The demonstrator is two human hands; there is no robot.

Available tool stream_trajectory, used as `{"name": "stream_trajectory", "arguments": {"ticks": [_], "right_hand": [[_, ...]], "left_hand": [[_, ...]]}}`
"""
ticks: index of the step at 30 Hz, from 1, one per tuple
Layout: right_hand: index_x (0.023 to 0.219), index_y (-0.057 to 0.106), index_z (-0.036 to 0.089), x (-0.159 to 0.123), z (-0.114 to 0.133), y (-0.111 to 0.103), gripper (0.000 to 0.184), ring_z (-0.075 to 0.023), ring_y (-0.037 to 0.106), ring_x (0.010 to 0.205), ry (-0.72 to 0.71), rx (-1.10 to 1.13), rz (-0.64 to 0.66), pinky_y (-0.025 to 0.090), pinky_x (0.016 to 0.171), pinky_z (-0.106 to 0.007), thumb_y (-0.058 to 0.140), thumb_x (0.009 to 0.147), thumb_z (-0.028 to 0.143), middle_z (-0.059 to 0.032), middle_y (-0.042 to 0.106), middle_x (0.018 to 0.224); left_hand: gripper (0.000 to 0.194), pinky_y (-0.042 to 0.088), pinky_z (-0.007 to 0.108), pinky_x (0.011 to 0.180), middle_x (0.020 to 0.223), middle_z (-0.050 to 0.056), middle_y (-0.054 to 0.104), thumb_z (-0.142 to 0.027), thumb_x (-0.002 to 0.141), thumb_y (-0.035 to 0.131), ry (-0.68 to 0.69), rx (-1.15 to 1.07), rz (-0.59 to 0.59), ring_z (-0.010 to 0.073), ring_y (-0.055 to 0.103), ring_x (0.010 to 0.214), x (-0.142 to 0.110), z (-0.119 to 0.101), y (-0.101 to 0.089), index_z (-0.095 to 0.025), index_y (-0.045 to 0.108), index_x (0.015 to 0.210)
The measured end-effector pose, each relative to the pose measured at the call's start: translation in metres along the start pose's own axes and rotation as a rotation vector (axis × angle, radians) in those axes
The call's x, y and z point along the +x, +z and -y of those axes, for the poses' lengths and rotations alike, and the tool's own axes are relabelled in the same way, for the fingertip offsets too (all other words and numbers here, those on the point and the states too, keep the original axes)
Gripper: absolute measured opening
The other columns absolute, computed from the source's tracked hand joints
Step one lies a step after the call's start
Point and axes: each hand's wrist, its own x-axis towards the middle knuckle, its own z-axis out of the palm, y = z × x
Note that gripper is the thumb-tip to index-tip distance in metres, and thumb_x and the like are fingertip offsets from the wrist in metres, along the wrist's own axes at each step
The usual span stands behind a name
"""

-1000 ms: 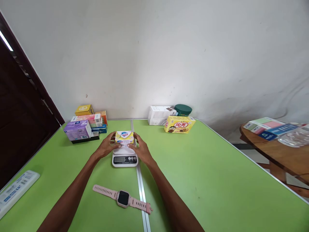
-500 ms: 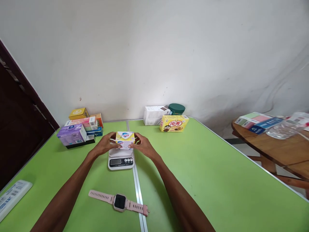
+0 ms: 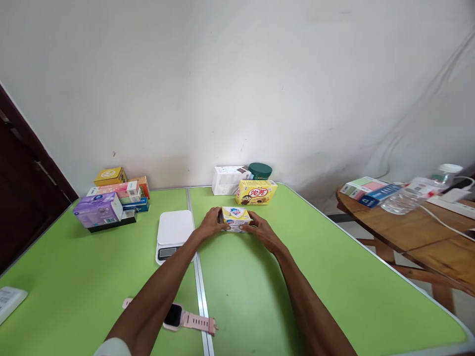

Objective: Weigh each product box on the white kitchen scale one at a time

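Note:
Both my hands hold a yellow and white soap box [image 3: 236,213] at the middle of the green table [image 3: 260,287], right of the metal seam. My left hand [image 3: 211,223] grips its left end, with the thumb on the front. On the opposite end, my right hand [image 3: 261,230] has its fingers closed in the same way. A second layer shows under the top face, perhaps another box. To the left, the white kitchen scale [image 3: 175,228] has a bare plate, and my left forearm hides part of its display panel. Beneath that forearm lies a pink smartwatch [image 3: 173,316], partly covered.
Behind the soap stand a yellow snack box [image 3: 256,192], a white box [image 3: 228,181] and a green-lidded tub [image 3: 260,170]. Several boxes, including a purple pack [image 3: 98,209], are piled at the back left. A wooden side table [image 3: 393,225] at right bears a plastic bottle [image 3: 406,196].
My hands have carried the soap box from above the scale plate rightward to the table near the yellow snack box. The scale's plate is now uncovered. The view has shifted slightly right.

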Motion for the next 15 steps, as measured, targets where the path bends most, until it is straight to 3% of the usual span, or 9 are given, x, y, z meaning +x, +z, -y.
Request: {"name": "stream_trajectory", "arguments": {"ticks": [6,11,15], "right_hand": [[0.141,0.064,0.017,-0.002,-0.035,0.02,0.092,-0.0365,0.075,0.111,0.008,-0.119,-0.442,0.065,0.092,-0.053,0.085,0.064,0.063,-0.0217,0.067,0.146],[0.146,0.058,0.015,-0.012,-0.058,0.053,0.084,-0.0386,0.068,0.126,-0.103,-0.237,-0.586,0.059,0.106,-0.057,0.073,0.078,0.062,-0.0234,0.064,0.143],[0.155,0.047,0.015,-0.018,-0.064,0.067,0.081,-0.04,0.059,0.138,-0.147,-0.367,-0.765,0.054,0.113,-0.06,0.064,0.089,0.057,-0.0247,0.053,0.148]], "left_hand": [[0.064,0.056,0.048,0.102,0.127,0.017,0.07,-0.019,0.064,0.093,-0.028,0.078,-0.034,0.033,0.065,0.117,0.019,0.004,0.009,-0.012,0.07,0.123],[0.061,0.055,0.045,0.102,0.128,0.017,0.07,-0.017,0.065,0.092,-0.023,0.111,-0.02,0.0308,0.066,0.115,0.032,0.003,0.008,-0.012,0.07,0.122],[0.061,0.053,0.046,0.107,0.131,0.016,0.07,-0.019,0.067,0.092,-0.029,0.135,-0.02,0.0315,0.064,0.121,0.041,-0.002,0.024,-0.014,0.068,0.123]]}}
